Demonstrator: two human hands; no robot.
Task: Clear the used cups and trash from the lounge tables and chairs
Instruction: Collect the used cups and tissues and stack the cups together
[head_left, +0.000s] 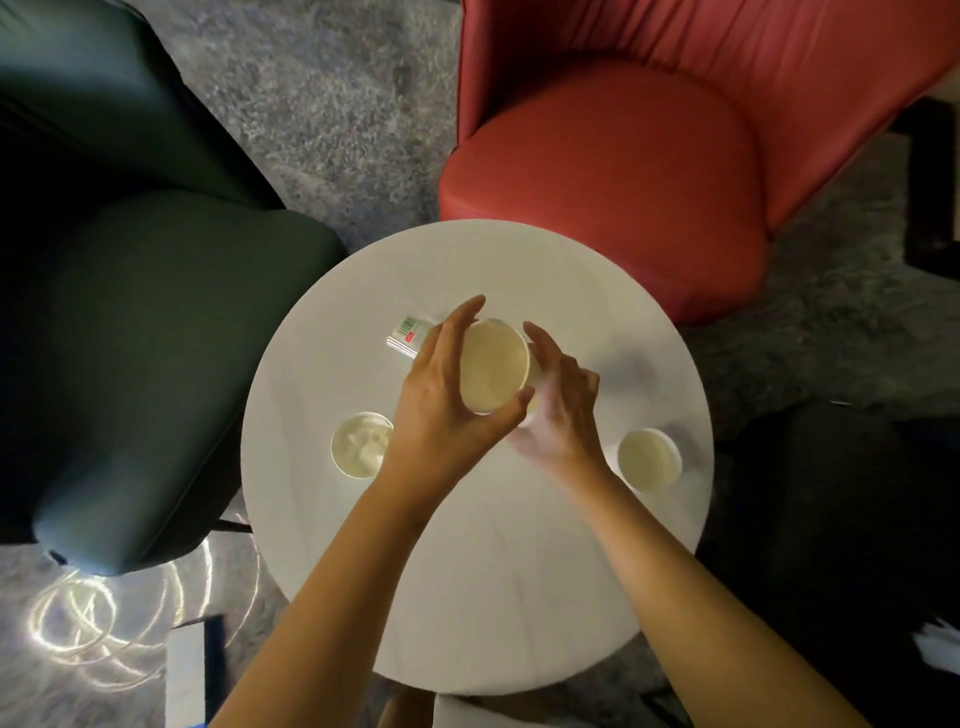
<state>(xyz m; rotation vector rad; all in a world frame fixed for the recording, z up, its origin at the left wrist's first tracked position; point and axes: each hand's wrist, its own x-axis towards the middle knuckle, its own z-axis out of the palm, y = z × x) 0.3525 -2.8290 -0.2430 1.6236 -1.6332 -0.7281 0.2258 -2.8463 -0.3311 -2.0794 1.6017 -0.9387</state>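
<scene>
Looking down over the round white table (493, 571), we see the left hand (441, 395) grasping a paper cup (491, 366) above the table's middle, thumb curled round its near rim and fingers wrapped over the far side, its pale inside facing us. The right hand (561, 410) is blurred and sits against the cup's right side; we cannot tell whether it grips or only touches. A second cup (362, 445) with something white and crumpled inside stands to the left, and a third cup (649, 460) stands near the right edge. A small packet (408, 335) with a barcode lies partly under the left fingers. A red armchair (623, 171) and a dark green armchair (145, 312) flank the table on grey carpet (322, 78).
</scene>
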